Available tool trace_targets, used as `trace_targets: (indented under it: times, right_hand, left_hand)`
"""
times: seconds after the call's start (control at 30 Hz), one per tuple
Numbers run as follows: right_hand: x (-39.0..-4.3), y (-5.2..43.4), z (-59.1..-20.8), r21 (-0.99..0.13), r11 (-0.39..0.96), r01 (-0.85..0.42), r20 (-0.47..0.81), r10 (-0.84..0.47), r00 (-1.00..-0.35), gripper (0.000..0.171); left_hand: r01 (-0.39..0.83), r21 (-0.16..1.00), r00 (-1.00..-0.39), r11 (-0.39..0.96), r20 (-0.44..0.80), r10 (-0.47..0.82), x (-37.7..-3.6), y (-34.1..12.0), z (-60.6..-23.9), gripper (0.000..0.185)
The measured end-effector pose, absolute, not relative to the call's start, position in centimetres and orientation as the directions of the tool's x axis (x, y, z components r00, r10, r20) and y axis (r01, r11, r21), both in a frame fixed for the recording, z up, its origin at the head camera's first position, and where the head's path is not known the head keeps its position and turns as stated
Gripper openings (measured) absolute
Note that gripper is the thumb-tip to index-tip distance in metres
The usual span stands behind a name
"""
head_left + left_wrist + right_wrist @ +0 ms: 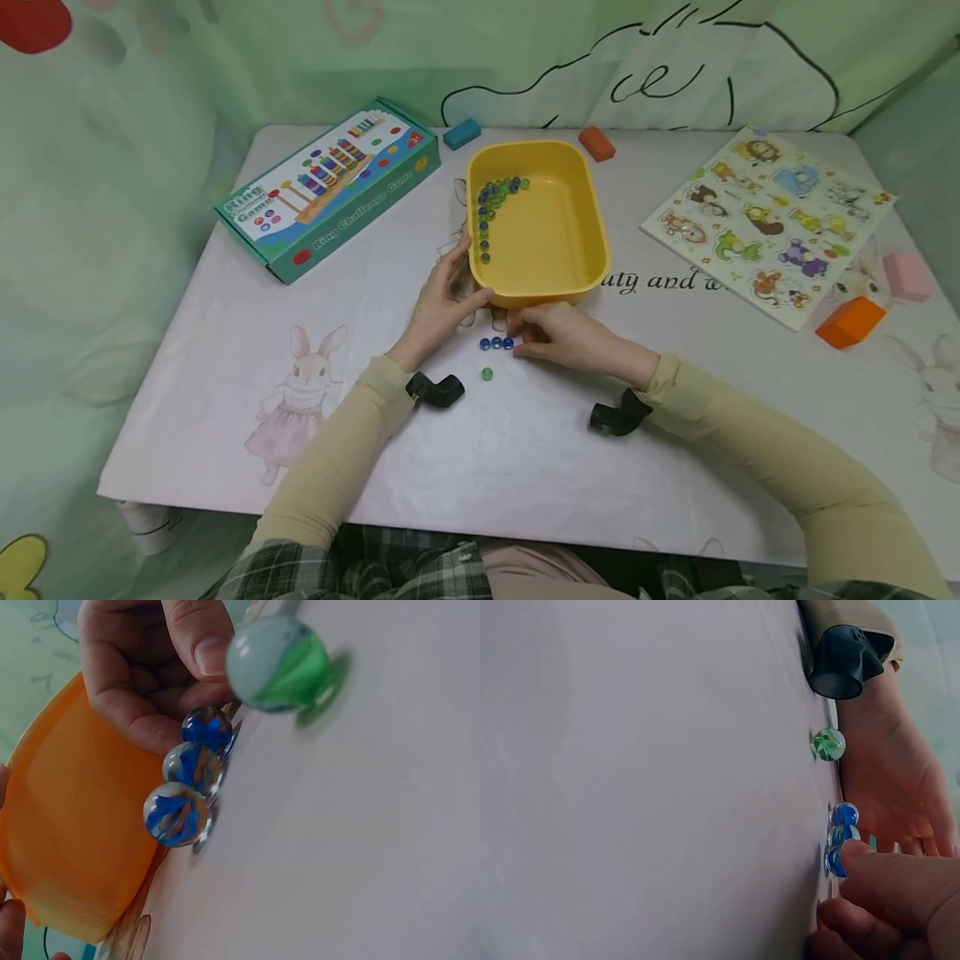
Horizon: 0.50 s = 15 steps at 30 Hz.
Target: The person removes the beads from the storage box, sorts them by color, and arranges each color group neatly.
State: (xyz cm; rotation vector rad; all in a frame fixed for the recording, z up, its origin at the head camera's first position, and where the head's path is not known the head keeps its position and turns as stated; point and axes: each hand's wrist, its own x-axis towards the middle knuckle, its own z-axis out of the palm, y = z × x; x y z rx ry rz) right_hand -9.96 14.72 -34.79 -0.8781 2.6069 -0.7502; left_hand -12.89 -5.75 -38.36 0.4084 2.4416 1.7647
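My left hand [438,304] rests against the near left corner of a yellow plastic tub [551,237], fingers along its outer side and thumb by the front rim. Inside the tub, blue and green glass marbles [492,200] gather along the left wall. Three blue marbles [496,342] stand in a short row on the table before it. At the row's right end is my right hand [566,337], fingers loosely bent, its thumb [856,849] touching or very close to the end marble. A single green marble [277,664] sits nearer my body.
A ring game box [330,192] lies at the back left, beside a blue block [461,134]. Behind the tub is a red-orange block [597,144]. To the right lie an animal puzzle board [772,221], an orange block [851,322] and a pink block [907,277].
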Motion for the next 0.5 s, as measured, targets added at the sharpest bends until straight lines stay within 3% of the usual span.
trace_targets:
  times: [0.23, 0.5]
  right_hand:
    - [-10.3, 15.0, -33.5, -0.547, 0.670, -0.503, -0.175, -0.679, -0.713, 0.020]
    - [-12.5, 15.8, -28.3, -0.630, 0.569, -0.528, -0.345, -0.815, -0.466, 0.023]
  left_hand:
    - [0.153, 0.942, -0.962, 0.299, 0.073, 0.263, -12.8, -6.1, -38.2, 0.074]
    - [0.153, 0.948, -0.958, 0.280, 0.073, 0.278, -13.0, -5.9, -38.4, 0.075]
